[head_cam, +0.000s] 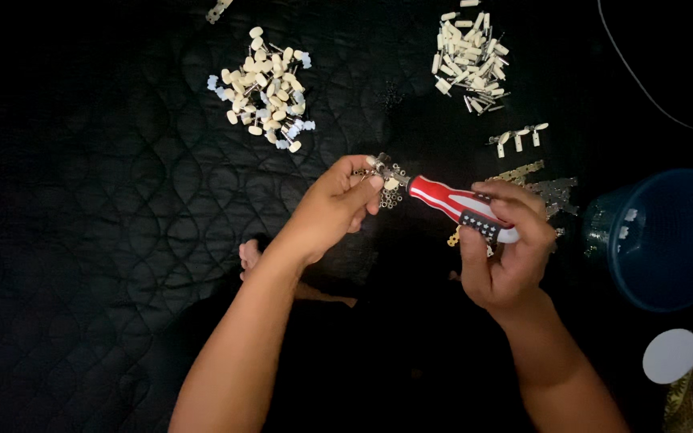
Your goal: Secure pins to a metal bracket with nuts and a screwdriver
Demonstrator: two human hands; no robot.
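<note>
My right hand (pixel 507 256) grips a screwdriver (pixel 455 206) with a red, white and black handle, its tip pointing left. My left hand (pixel 332 207) pinches a small cream and metal part (pixel 385 172) right at the screwdriver tip. Small metal nuts or washers (pixel 395 195) lie just below the tip. Both hands hover over a black quilted cloth (pixel 106 240).
A pile of cream and pale blue small parts (pixel 265 88) lies at the upper left, a pile of cream parts with metal pins (pixel 471 60) at the upper right. Metal brackets (pixel 551 192), a dark blue bowl (pixel 667 236), a white disc (pixel 670 356) and a thin cable (pixel 643 84) are on the right.
</note>
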